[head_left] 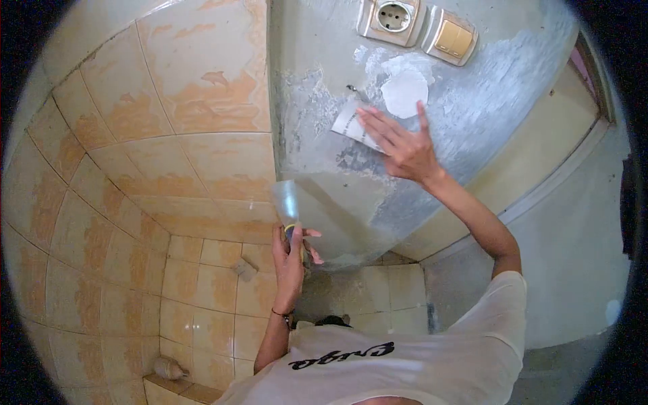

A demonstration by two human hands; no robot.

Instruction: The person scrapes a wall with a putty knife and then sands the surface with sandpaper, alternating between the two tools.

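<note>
My left hand (290,256) is closed around the handle of a putty knife (286,201), its wide metal blade pointing up beside the wall corner. With fingers stretched, my right hand (406,150) holds a piece of sandpaper (352,125) flat against the grey plastered wall (324,162). Dark print shows on the paper's pale back; its gritty face is hidden. Just above my fingers is a round white patch of filler (405,93), with thinner white smears around it.
A wall socket (393,16) and a double switch (453,40) sit above the patch. Dolphin-patterned tiles (209,81) cover the left wall. A small grey piece (244,269) lies on the tiled floor, and a bottle-like object (170,368) rests at lower left. A door frame (533,196) stands right.
</note>
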